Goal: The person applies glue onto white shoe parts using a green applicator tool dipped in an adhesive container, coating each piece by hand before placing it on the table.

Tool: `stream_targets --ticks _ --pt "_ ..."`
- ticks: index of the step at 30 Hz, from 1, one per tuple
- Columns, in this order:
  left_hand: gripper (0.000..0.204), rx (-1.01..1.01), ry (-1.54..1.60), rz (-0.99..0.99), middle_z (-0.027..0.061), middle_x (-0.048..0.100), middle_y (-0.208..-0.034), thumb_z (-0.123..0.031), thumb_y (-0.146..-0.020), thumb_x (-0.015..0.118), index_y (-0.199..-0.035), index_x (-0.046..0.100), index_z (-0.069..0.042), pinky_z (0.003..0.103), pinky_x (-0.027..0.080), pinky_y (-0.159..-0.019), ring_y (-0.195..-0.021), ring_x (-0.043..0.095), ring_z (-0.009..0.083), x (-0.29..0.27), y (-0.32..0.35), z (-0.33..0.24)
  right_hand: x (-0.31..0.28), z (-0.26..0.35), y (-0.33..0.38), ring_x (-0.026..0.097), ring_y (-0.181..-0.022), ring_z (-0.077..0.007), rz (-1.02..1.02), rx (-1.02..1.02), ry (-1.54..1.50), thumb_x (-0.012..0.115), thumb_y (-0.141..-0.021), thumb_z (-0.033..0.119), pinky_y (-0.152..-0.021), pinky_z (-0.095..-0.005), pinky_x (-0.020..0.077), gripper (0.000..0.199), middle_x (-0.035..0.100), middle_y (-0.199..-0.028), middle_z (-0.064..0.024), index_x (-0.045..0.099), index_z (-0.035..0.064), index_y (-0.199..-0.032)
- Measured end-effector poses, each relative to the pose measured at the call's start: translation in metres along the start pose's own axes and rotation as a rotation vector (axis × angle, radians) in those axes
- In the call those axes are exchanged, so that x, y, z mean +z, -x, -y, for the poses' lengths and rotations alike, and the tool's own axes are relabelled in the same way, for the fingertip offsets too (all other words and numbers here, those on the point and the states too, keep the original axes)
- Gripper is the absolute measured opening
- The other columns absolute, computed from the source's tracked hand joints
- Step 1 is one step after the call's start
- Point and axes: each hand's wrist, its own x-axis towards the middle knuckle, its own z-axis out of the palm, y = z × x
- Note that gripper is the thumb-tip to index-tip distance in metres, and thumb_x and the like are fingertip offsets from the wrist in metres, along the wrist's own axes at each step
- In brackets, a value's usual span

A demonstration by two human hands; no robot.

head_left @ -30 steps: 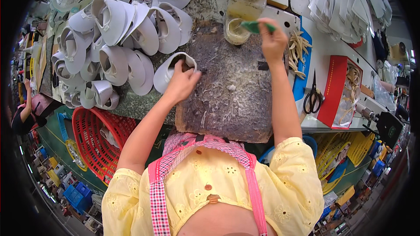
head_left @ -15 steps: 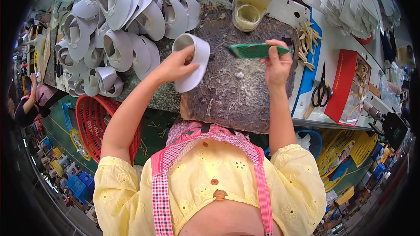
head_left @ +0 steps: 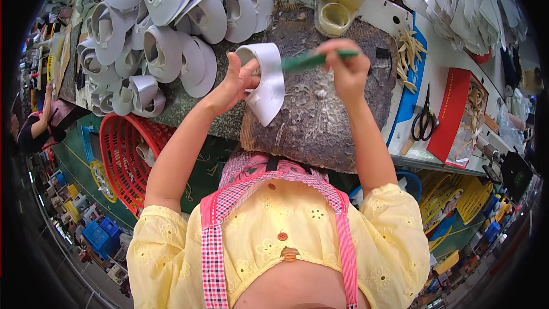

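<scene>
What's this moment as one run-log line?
left hand: holds white piece; right hand: holds green tool; tip: by piece's edge, contact unclear

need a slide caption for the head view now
The left hand holds a curved glossy white piece beside a slim green tool in the right hand, above a worn brown board.

Left forearm (head_left: 184, 146) bare, stretched forward, slanting inward; left hand (head_left: 230, 87) out front, thumb (head_left: 233, 65) raised apart from fingers (head_left: 250, 74), fingertips partly hidden; right forearm (head_left: 364, 137) bare, steeper, leaning slightly inward; right hand (head_left: 347, 70) closed in pinch, blurred, slightly farther forward than left
</scene>
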Motion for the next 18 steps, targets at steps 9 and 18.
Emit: stream_targets --ticks 9,18 --pt "0.070 0.196 -0.627 -0.529 0.0193 0.057 -0.088 -0.061 -0.083 0.026 -0.099 0.053 0.002 0.037 0.040 -0.074 -0.088 0.054 0.0301 -0.022 -0.026 0.033 -0.026 -0.001 -0.036 0.049 -0.051 -0.0047 -0.272 -0.153 0.232 0.058 -0.081 0.013 -0.043 -0.0171 0.0363 0.008 0.061 -0.070 -0.0008 0.060 0.0063 -0.084" --pt "0.047 0.364 -0.975 -0.799 0.0181 0.055 -0.091 -0.038 -0.081 0.046 -0.063 0.061 0.002 0.040 0.040 -0.075 -0.075 0.051 0.0324 -0.018 -0.052 0.039 -0.074 -0.017 -0.089 0.057 -0.061 -0.0133 -0.408 -0.331 0.676 0.059 -0.080 0.012 -0.054 -0.0224 0.0429 0.008 0.061 -0.071 -0.0045 0.060 0.0058 -0.085"
